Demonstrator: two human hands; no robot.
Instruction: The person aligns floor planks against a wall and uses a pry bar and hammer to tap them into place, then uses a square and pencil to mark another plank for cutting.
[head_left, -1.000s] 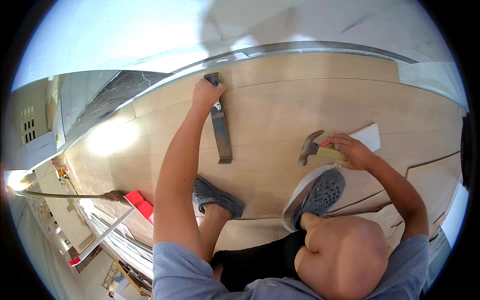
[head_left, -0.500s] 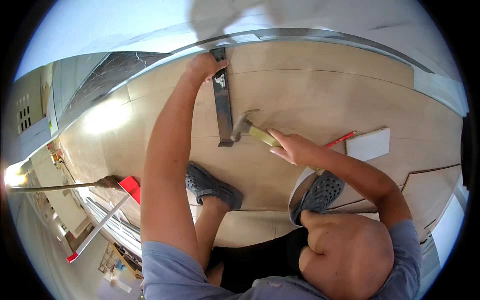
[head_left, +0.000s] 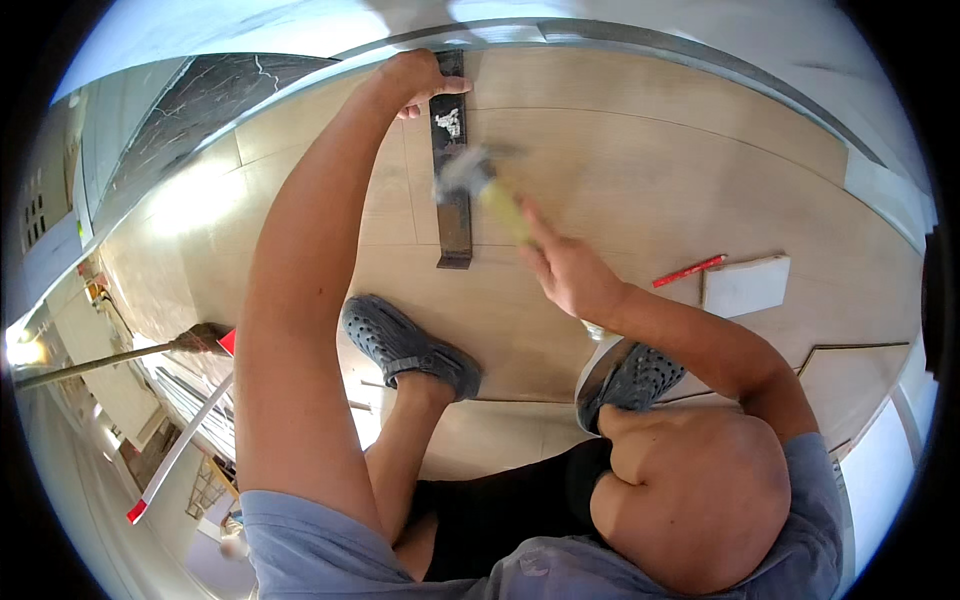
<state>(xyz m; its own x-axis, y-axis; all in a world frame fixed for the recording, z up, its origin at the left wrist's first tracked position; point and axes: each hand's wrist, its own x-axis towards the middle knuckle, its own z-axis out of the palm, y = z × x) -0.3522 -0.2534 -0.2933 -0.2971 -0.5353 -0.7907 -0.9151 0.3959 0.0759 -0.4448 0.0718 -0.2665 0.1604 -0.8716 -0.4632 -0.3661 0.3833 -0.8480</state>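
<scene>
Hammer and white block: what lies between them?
In the head view, a red pencil on the wood floor, close by the white block, toward the hammer.

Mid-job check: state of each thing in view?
Left hand: on the metal bar, thumb across it.
Right hand: closed around the hammer.
Hammer: over the metal bar, head blurred, contact unclear.
Metal bar: lying on the floor, near end bent.
Red pencil: lying on the floor.
White block: lying beside the red pencil.
Clogs: worn.
</scene>
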